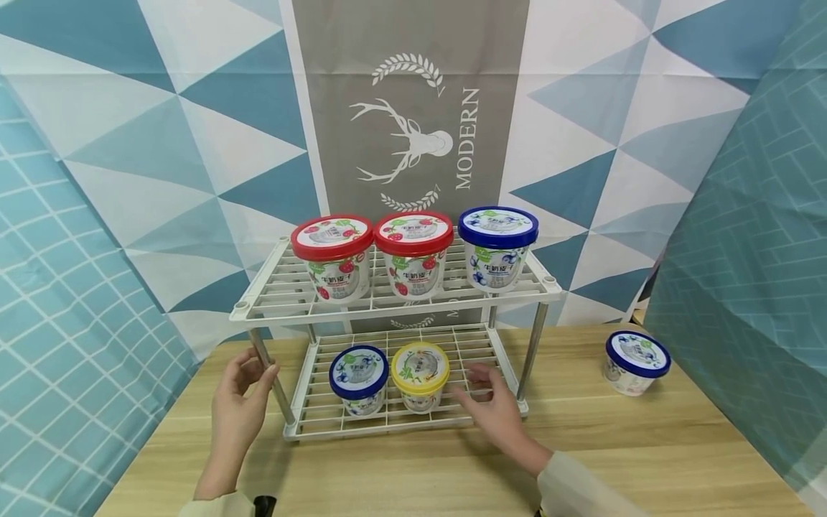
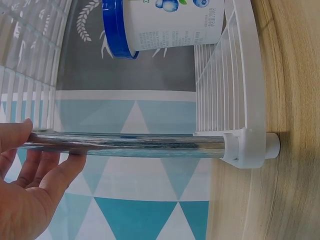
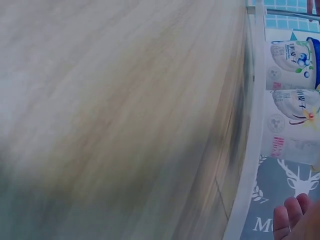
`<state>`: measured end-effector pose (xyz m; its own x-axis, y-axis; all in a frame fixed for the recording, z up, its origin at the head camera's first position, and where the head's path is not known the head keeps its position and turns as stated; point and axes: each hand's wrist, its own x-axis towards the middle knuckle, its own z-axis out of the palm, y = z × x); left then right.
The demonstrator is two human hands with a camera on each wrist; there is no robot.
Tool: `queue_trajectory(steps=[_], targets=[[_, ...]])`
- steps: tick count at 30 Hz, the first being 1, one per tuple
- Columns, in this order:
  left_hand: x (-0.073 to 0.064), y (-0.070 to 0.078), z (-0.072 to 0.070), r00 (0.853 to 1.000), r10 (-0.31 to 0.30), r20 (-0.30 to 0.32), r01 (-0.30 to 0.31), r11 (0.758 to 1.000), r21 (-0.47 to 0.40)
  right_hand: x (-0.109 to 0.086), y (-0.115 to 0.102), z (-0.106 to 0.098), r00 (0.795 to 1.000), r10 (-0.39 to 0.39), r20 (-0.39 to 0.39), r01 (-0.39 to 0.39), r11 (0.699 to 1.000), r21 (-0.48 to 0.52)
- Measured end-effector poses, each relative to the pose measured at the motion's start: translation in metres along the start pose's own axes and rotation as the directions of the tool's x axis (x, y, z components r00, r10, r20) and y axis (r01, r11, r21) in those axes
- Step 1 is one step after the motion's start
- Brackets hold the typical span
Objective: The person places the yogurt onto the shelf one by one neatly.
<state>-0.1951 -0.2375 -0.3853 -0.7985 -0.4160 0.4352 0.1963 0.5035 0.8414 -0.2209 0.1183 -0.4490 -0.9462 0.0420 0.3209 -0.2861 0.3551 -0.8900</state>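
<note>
My left hand (image 1: 240, 402) holds the front left metal post (image 2: 125, 145) of a white two-tier rack (image 1: 400, 310), thumb and fingers on either side of it. On the lower shelf, my right hand (image 1: 492, 406) reaches in with loosely bent fingers and nothing in them, just right of a yellow-lidded tub (image 1: 420, 377). Left of that tub stands a blue-lidded tub (image 1: 359, 380). The upper shelf carries two red-lidded strawberry tubs (image 1: 332, 258) side by side and a blue-lidded blueberry tub (image 1: 496, 249) at the right.
Another blue-lidded tub (image 1: 636, 362) stands on the wooden table (image 1: 400, 474), right of the rack. Behind the rack hangs a patterned cloth (image 1: 413, 43) with a deer head. Blue tile-patterned sheets (image 1: 71, 345) flank the table on both sides.
</note>
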Motion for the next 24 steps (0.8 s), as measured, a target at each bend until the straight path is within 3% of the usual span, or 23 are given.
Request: queue_trajectory(steps=[7, 13, 24], targets=[[0.000, 0.000, 0.000, 1.000, 0.006, -0.002, -0.006, 1.000, 0.002, -0.005, -0.002, -0.015, 0.998, -0.038, -0.053, 0.036, 0.998, -0.048], [0.000, 0.000, 0.000, 1.000, 0.002, -0.001, -0.002, 1.000, 0.009, -0.010, -0.001, -0.029, 0.999, 0.026, -0.048, -0.026, 1.000, 0.000], [0.001, -0.001, 0.000, 1.000, -0.019, 0.005, 0.019, 1.000, -0.001, -0.025, 0.006, -0.066, 0.996, 0.047, -0.072, -0.054, 0.994, -0.097]])
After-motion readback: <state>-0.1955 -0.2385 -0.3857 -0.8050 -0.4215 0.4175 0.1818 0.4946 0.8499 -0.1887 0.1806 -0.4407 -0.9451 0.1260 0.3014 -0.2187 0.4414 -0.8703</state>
